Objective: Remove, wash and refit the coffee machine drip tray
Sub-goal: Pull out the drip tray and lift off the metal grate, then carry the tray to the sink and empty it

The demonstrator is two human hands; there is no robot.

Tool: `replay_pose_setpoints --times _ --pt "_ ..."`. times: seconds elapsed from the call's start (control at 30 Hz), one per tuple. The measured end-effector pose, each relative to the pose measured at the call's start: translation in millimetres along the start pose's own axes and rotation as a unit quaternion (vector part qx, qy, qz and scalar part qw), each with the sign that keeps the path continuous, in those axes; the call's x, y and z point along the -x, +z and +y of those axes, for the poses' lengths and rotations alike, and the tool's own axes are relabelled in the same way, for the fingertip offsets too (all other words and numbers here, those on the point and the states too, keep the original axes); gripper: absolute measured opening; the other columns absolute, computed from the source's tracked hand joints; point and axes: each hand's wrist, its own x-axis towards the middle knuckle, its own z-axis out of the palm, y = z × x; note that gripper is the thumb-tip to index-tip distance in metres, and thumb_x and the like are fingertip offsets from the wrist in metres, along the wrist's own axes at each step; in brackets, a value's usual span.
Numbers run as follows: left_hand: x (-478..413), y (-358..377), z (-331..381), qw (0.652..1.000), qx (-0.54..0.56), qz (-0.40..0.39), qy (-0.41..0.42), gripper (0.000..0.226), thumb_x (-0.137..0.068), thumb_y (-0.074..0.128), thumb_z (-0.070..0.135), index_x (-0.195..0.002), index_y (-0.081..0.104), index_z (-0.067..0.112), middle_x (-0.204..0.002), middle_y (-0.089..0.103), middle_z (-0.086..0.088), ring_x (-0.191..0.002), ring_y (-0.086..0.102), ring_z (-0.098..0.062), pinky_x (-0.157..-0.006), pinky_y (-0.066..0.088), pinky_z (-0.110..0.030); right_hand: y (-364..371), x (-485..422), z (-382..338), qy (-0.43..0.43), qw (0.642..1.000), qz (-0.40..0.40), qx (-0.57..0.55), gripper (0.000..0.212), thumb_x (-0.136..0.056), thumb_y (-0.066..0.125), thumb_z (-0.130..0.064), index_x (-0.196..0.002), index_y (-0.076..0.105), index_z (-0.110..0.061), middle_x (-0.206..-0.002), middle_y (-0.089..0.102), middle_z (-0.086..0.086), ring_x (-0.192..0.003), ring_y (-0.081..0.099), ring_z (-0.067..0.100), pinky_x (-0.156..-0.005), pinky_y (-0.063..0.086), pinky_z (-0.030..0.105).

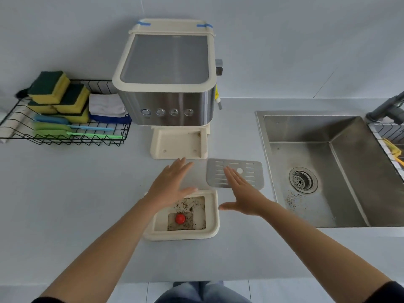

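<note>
"Cream plastic drip tray (215, 213) — where does it sit?"

"Out of the coffee machine (170, 99), on the grey countertop (76, 204) in front of it. Inside are dark coffee grounds (192, 204) and a red float (180, 218)."

"And its steel grate (251, 171)?"

"Flat on the countertop, between drip tray and sink (349, 162). Specks of grounds lie by the drain (303, 179)."

"The hands?"

"Both spread flat, holding nothing — left hand (167, 189) over the drip tray's back corner, right hand (247, 195) over the grate's near edge."

"The wire basket (87, 139)?"

"Sponges (50, 86), folded cloths (105, 104), two brushes (54, 127)."
</note>
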Motion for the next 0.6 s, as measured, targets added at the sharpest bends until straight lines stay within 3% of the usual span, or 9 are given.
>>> replay_pose_setpoints --times 0.4,0.5,0.6 --pt "93.4 16.7 -52.8 0.983 0.135 -0.029 -0.123 0.118 -0.06 0.073 0.057 -0.145 -0.004 0.025 -0.156 -0.008 0.004 -0.143 -0.002 -0.012 -0.116 0.013 -0.036 52.1 26.6 -37.1 0.039 0.995 -0.025 -0.092 0.131 -0.064 0.074 -0.054 -0.142 -0.024 -0.017 -0.155 -0.023 -0.004 -0.142 -0.017 0.009 -0.117 0.008 0.034" --pt "106.4 20.4 -54.9 0.974 0.203 -0.015 -0.105 0.116 -0.05 0.08 0.054 -0.14 0.009 0.036 -0.149 0.021 0.009 -0.136 0.024 -0.01 -0.109 0.033 -0.039 59.3 30.0 -44.1 0.036 0.993 -0.014 -0.114 0.135 -0.062 0.078 -0.048 -0.143 -0.025 -0.015 -0.156 -0.02 -0.003 -0.143 -0.018 0.011 -0.119 0.01 0.037" --pt "111.5 22.4 -51.3 0.966 0.246 -0.005 -0.084 0.112 -0.044 0.084 0.046 -0.128 0.009 0.056 -0.135 0.034 0.022 -0.122 0.035 0.002 -0.099 0.039 -0.029 66.0 32.8 -50.1 0.042 0.99 -0.005 -0.132 0.138 -0.061 0.08 -0.043 -0.14 -0.028 -0.013 -0.156 -0.018 0.0 -0.144 -0.014 0.014 -0.12 0.008 0.036"
